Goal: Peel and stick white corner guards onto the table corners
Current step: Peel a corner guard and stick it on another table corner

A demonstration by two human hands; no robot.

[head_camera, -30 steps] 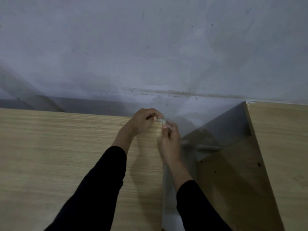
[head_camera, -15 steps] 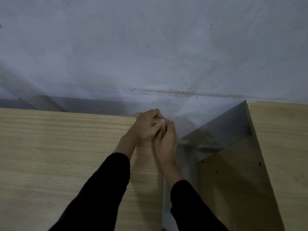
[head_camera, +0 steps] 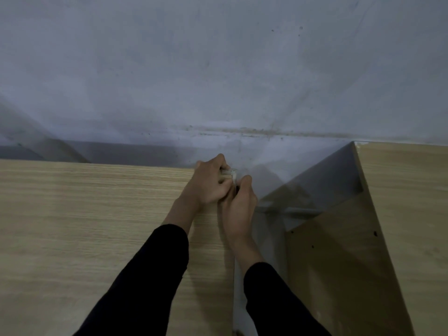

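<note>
A small white corner guard [head_camera: 230, 174] sits at the far right corner of the light wooden table [head_camera: 84, 226]. My left hand [head_camera: 209, 184] lies on the tabletop with its fingers curled over the guard from the left. My right hand [head_camera: 240, 202] comes up along the table's right edge and its fingers curl against the guard from the right. The two hands touch each other and hide most of the guard.
A grey wall [head_camera: 218, 69] rises right behind the table. A second wooden table [head_camera: 407, 214] stands to the right, its side panel [head_camera: 339, 275] facing a narrow gap [head_camera: 266, 226] with grey floor between the two.
The guard was held just above the corner between separated hands. Both hands have closed together and come down onto the table corner with the guard.
</note>
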